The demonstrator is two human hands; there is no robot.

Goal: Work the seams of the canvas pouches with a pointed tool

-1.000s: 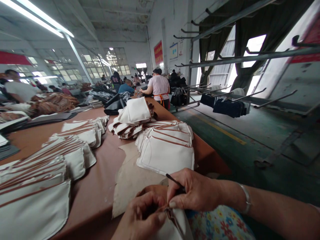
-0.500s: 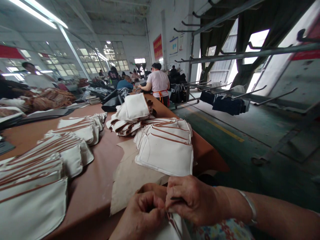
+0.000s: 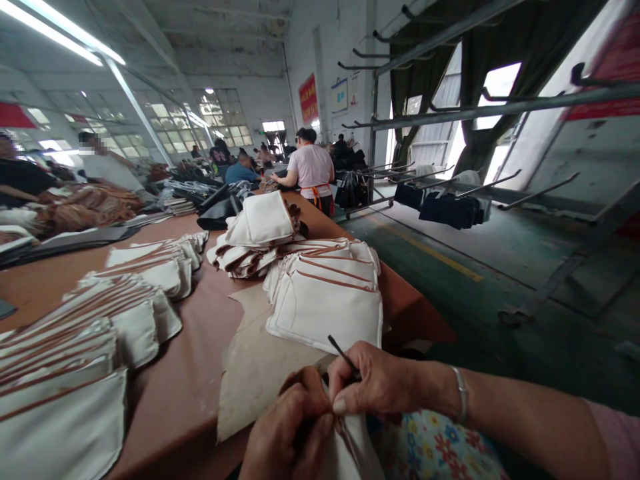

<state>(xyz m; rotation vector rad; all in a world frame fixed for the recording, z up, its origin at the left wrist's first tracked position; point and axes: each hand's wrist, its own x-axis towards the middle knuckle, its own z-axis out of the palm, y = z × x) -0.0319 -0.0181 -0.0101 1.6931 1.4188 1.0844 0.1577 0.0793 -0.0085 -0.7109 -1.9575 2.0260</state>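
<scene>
Low in the head view, my left hand [image 3: 287, 430] is closed around the edge of a white fabric bag piece [image 3: 357, 437] with brown lining. My right hand [image 3: 387, 380] meets it there, thumb and fingertips pinched at the brown edge. A thin dark stick-like tool [image 3: 342, 353] pokes up from between the right fingers; its lower end is hidden. Just beyond both hands lies a fanned stack of white pieces with brown edges [image 3: 325, 307], on a sheet of beige card [image 3: 245, 373].
Rows of similar white pieces [image 3: 55, 413] cover the left of the brown table [image 3: 170, 380]. Behind the near stack sits a heap of folded pieces [image 3: 263, 220]. A metal rack with hooks [image 3: 450, 115] stands to the right. A person in a light shirt [image 3: 310, 167] works further along the table.
The dark tool now points upward from my right fingers, where before it lay nearly flat. Both hands remain together at the brown edge. The view has shifted slightly.
</scene>
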